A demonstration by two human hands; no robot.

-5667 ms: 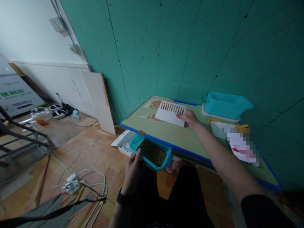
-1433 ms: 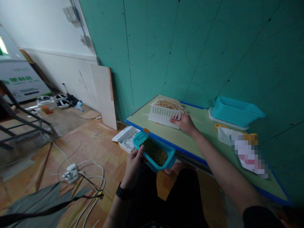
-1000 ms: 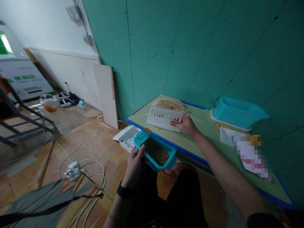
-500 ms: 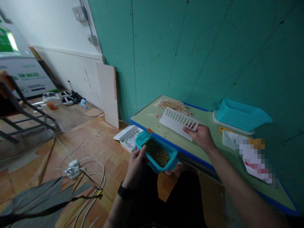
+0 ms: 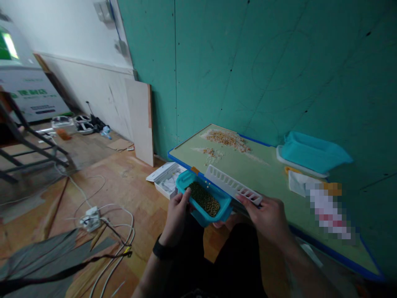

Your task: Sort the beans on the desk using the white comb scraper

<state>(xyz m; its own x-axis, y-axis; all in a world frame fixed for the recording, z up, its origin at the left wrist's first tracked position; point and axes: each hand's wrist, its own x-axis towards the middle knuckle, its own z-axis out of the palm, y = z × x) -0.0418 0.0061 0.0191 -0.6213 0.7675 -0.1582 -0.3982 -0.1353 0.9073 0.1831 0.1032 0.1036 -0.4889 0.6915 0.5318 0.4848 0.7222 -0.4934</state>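
Observation:
My left hand grips the near left rim of a turquoise plastic tub just below the table edge. Inside the tub lie green beans and some yellowish ones towards its right end. My right hand is closed round the right end of a white slotted plastic strip, tilted over the table's front edge and the tub's far rim. A few pale grains show between strip and tub. Farther back on the table are a spread pile of yellow kernels and a smaller patch of grains.
At the table's right are a turquoise bin on a white lid and a partly blurred packet. An opened white box stands on the floor left of the tub. Cables and a power strip lie farther left.
My right hand has drawn the white strip towards me, from the tabletop to the front edge above the tub. A small patch of grains behind it is uncovered. My left hand holds the tub nearly still.

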